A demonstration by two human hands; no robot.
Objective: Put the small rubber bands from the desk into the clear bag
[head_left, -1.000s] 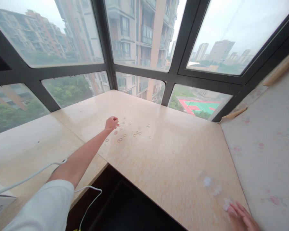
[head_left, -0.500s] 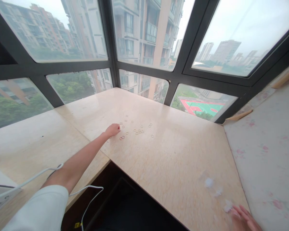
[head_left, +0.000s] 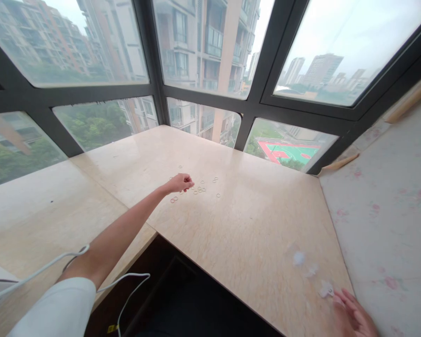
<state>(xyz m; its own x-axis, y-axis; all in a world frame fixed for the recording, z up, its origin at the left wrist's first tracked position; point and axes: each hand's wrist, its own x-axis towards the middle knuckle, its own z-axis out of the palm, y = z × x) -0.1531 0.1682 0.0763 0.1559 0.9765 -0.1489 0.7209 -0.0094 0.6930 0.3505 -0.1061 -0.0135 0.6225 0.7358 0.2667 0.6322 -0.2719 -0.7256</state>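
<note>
Several small thin rings (head_left: 199, 189), like rubber bands, lie scattered on the beige marble-look counter (head_left: 231, 224) by the window. My left hand (head_left: 181, 182) is stretched far out over them, its fingers curled together in a loose pinch just above the rings at the left of the scatter; what it holds, if anything, is too small to see. My right hand (head_left: 351, 316) rests flat at the counter's near right corner with its fingers spread, next to a few small white scraps (head_left: 298, 258).
Dark-framed windows (head_left: 245, 107) wrap the far side of the counter. A floral mattress or cushion (head_left: 389, 210) lies along the right. A white cable (head_left: 49, 267) runs across the lower left, above a dark opening (head_left: 182, 304) below the counter.
My left hand dropped to the rings at the left of the scatter, then shifted right toward the middle of them. The right hand stayed at the corner.
</note>
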